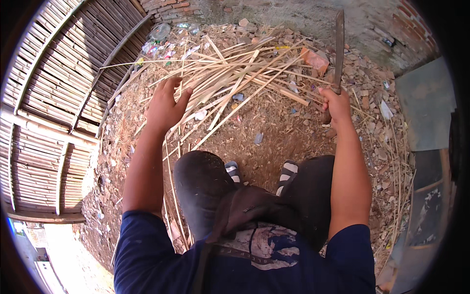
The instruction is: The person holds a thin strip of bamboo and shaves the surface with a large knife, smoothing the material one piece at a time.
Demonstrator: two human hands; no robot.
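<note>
Machete (339,54) in right grip (337,104); left grip (166,107) half-spread, both arms (350,171) extended.

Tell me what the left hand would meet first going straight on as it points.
The left hand would probably meet the pile of pale strips first, at its left side; the hand's height above them is unclear.

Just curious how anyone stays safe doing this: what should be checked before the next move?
1. Right grip closed around the handle of the long knife: ok.
2. Long knife pointing away from the knees: ok.
3. Left grip well apart from the long knife: ok.
4. Left grip closed on one of the pale strips: not ok; it is open.
5. Feet apart from the long knife: ok.
6. Edge sharp: cannot tell.
</note>
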